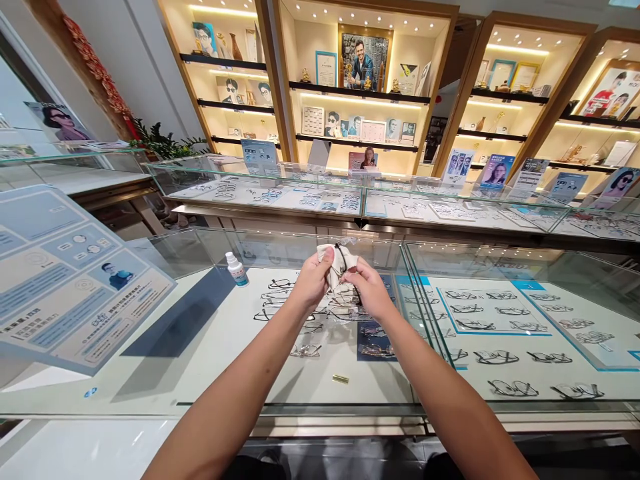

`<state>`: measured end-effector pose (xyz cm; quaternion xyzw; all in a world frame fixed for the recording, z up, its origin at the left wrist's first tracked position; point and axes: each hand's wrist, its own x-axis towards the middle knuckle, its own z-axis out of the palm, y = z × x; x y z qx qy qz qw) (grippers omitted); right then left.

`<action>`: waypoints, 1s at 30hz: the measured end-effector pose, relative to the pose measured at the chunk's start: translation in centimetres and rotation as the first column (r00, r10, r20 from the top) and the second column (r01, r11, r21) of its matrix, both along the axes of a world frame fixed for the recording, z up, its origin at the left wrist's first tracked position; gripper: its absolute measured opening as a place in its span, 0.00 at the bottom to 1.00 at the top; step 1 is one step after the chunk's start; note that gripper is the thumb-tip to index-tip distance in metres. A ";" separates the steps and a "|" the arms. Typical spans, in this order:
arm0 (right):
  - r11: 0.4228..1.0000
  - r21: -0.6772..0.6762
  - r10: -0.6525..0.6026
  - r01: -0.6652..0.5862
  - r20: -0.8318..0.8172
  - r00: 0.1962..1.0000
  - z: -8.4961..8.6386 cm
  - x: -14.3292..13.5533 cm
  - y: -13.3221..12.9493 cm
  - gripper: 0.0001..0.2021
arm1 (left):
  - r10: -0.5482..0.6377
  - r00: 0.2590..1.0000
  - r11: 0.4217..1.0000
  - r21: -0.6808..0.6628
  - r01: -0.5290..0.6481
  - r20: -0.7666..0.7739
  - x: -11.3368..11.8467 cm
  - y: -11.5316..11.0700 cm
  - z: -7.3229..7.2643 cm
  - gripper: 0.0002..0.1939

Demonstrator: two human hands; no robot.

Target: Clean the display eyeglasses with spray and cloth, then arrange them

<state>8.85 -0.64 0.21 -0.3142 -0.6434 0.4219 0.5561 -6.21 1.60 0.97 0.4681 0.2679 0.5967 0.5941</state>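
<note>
Above the glass counter, my left hand (314,279) is closed on a pale cleaning cloth (336,275), its thumb pressed against the fabric. The cloth is folded around part of a dark-rimmed pair of eyeglasses (341,255). My right hand (369,287) pinches the eyeglasses from the other side, with a dark temple hanging near its fingers. Much of the frame is hidden by cloth and fingers. A small white spray bottle (237,270) with a blue label stands upright on the glass, left of my hands.
Under the glass counter (200,380) lie rows of eyeglasses (495,357). A large printed board (75,280) stands at the left. A small gold-coloured piece (341,379) lies in front of me. Another display case (270,193) and lit shelves (360,100) are behind.
</note>
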 end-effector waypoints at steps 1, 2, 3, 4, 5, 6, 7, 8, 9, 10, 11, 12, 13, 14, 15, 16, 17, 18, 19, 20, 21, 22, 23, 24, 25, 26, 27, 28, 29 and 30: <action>1.000 -0.010 -0.007 0.007 -0.019 1.000 0.0 0.2 0.2 0.08 | -0.044 0.999 0.999 0.009 0.044 0.004 -0.1 -0.1 0.2 0.28; 1.000 -0.019 -0.009 0.008 -0.038 0.999 -0.1 0.3 0.3 0.09 | -0.082 0.997 0.996 0.023 0.082 0.004 -0.1 -0.3 0.4 0.28; 1.000 -0.029 -0.007 0.005 -0.052 0.999 -0.1 0.4 0.4 0.09 | -0.111 0.994 0.993 0.038 0.111 0.000 -0.2 -0.4 0.6 0.28; 0.999 -0.039 -0.001 -0.001 -0.060 0.998 -0.1 0.4 0.5 0.08 | -0.130 0.992 0.990 0.049 0.130 -0.005 -0.2 -0.6 0.7 0.29; 0.999 -0.046 0.008 -0.011 -0.061 0.998 -0.1 0.4 0.5 0.08 | -0.134 0.991 0.989 0.060 0.134 -0.010 -0.1 -0.8 0.7 0.28; 0.998 -0.051 0.019 -0.022 -0.056 0.998 -0.1 0.3 0.4 0.07 | -0.125 0.992 0.990 0.069 0.126 -0.015 -0.1 -0.9 0.7 0.28; 0.998 -0.051 0.029 -0.031 -0.048 0.998 -0.1 0.2 0.3 0.07 | -0.107 0.994 0.991 0.075 0.108 -0.018 0.0 -1.0 0.7 0.27; 0.998 -0.048 0.036 -0.038 -0.039 0.999 -0.1 0.0 0.1 0.07 | -0.081 0.997 0.994 0.078 0.082 -0.021 0.1 -1.1 0.6 0.26; 0.998 -0.039 0.041 -0.042 -0.029 0.999 -0.2 -0.2 -0.1 0.07 | -0.051 0.998 0.996 0.077 0.053 -0.025 0.2 -1.1 0.4 0.26; 0.999 -0.026 0.044 -0.045 -0.019 0.999 -0.2 -0.4 -0.3 0.07 | -0.022 0.999 0.997 0.071 0.024 -0.029 0.3 -1.0 0.3 0.27; 0.999 -0.008 0.046 -0.046 -0.004 0.999 -0.2 -0.5 -0.4 0.07 | 0.005 0.999 0.998 0.060 -0.003 -0.031 0.4 -1.0 0.2 0.28; 0.999 0.011 0.044 -0.044 0.015 0.999 -0.3 -0.6 -0.6 0.07 | 0.027 0.999 0.999 0.042 -0.026 -0.030 0.4 -0.9 0.1 0.30; 0.999 0.027 0.038 -0.039 0.033 0.999 -0.3 -0.7 -0.7 0.07 | 0.044 0.999 0.999 0.023 -0.043 -0.024 0.5 -0.7 0.0 0.32; 0.999 0.035 0.028 -0.030 0.047 0.998 -0.3 -0.8 -0.8 0.07 | 0.053 0.999 0.999 0.003 -0.053 -0.012 0.4 -0.6 0.0 0.33; 0.999 0.035 0.015 -0.017 0.057 0.998 -0.2 -0.7 -0.8 0.07 | 0.056 0.998 0.998 -0.013 -0.056 0.006 0.4 -0.5 0.0 0.34; 0.999 0.032 0.003 -0.005 0.062 0.998 -0.2 -0.6 -0.8 0.07 | 0.055 0.998 0.998 -0.023 -0.054 0.029 0.4 -0.3 0.0 0.34; 0.999 0.033 -0.009 0.007 0.062 0.998 -0.1 -0.4 -0.7 0.08 | 0.051 0.997 0.998 -0.025 -0.050 0.055 0.3 -0.1 0.1 0.33; 0.999 0.039 -0.023 0.021 0.056 0.998 0.0 -0.2 -0.6 0.08 | 0.046 0.996 0.999 -0.021 -0.044 0.081 0.3 0.1 0.1 0.33; 0.998 0.051 -0.036 0.033 0.045 0.998 0.1 0.0 -0.4 0.09 | 0.043 0.993 0.999 -0.016 -0.042 0.108 0.2 0.3 0.1 0.32; 0.997 0.063 -0.049 0.048 0.026 0.998 0.2 0.3 -0.3 0.10 | 0.042 0.990 0.999 -0.009 -0.042 0.132 0.2 0.5 0.1 0.32; 0.995 0.072 -0.066 0.065 -0.001 0.998 0.2 0.5 -0.1 0.10 | 0.044 0.987 0.999 -0.003 -0.044 0.153 0.1 0.7 0.1 0.32; 0.993 0.074 -0.086 0.089 -0.033 0.996 0.3 0.8 0.2 0.10 | 0.050 0.984 0.999 0.000 -0.051 0.168 0.0 0.9 0.0 0.31; 0.991 0.071 -0.111 0.116 -0.068 0.991 0.3 1.1 0.4 0.10 | 0.062 0.982 0.998 0.000 -0.062 0.176 0.0 1.1 -0.1 0.31; 0.987 0.062 -0.139 0.145 -0.104 0.985 0.3 1.4 0.6 0.10 | 0.079 0.981 0.997 -0.007 -0.079 0.176 -0.1 1.2 -0.2 0.31; 0.983 0.048 -0.167 0.175 -0.139 0.976 0.3 1.7 0.8 0.10 | 0.098 0.981 0.995 -0.019 -0.096 0.166 -0.2 1.3 -0.4 0.31; 0.979 0.029 -0.194 0.202 -0.178 0.965 0.4 1.9 1.0 0.09 | 0.110 0.983 0.994 -0.034 -0.106 0.147 -0.2 1.4 -0.6 0.31; 0.975 0.006 -0.218 0.224 -0.216 0.952 0.4 2.2 1.2 0.09 | 0.112 0.986 0.993 -0.049 -0.107 0.123 -0.2 1.5 -0.7 0.31; 0.971 -0.020 -0.237 0.240 -0.250 0.939 0.4 2.4 1.4 0.09 | 0.104 0.990 0.993 -0.061 -0.098 0.100 -0.2 1.5 -0.9 0.30; 0.967 -0.047 -0.253 0.250 -0.280 0.926 0.4 2.6 1.5 0.09 | 0.087 0.993 0.994 -0.067 -0.082 0.078 -0.1 1.5 -1.0 0.29; 0.965 -0.069 -0.264 0.255 -0.304 0.915 0.5 2.7 1.7 0.08 | 0.070 0.996 0.996 -0.068 -0.066 0.058 -0.1 1.5 -1.2 0.27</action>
